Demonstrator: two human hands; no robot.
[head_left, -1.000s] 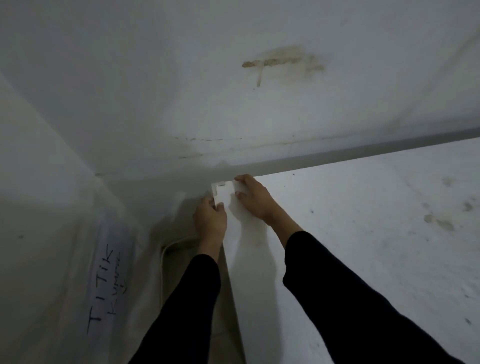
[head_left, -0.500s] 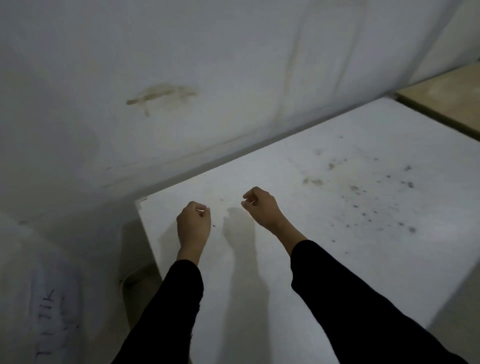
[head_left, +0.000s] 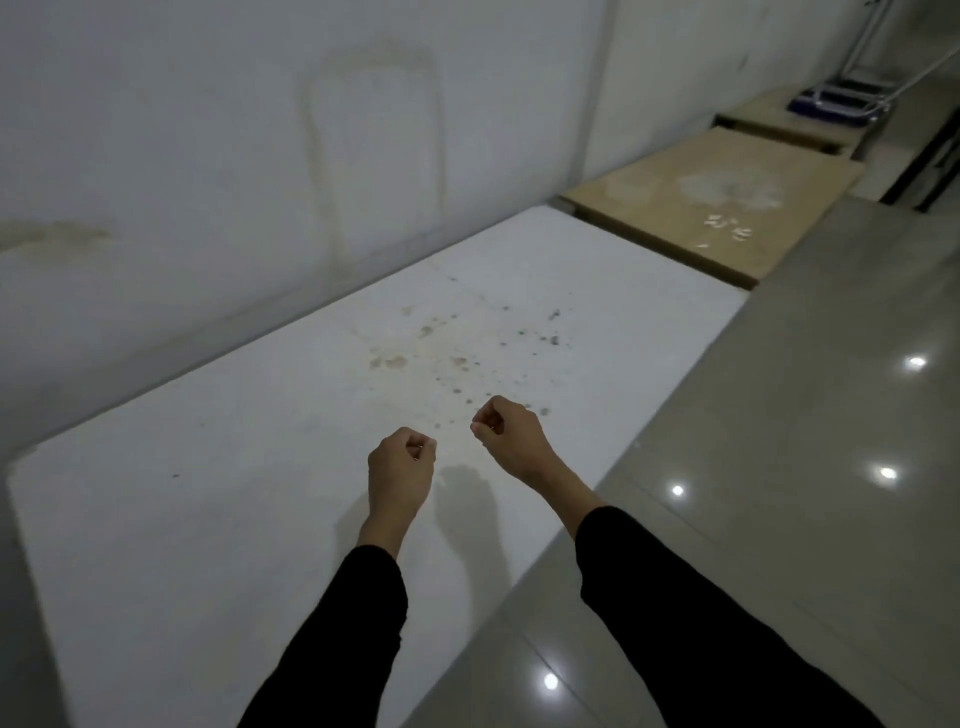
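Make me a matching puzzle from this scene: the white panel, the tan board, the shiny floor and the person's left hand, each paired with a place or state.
Things:
1. white panel
2. tan board
3. floor
4. left hand

Places or states:
A. glossy, with bright dots of reflected light
B. fingers curled, nothing seen in them
C. dotted with brownish spots
D. farther along the wall, with a pale smear on top

Pairs: 1-C, 2-D, 3-A, 4-B.
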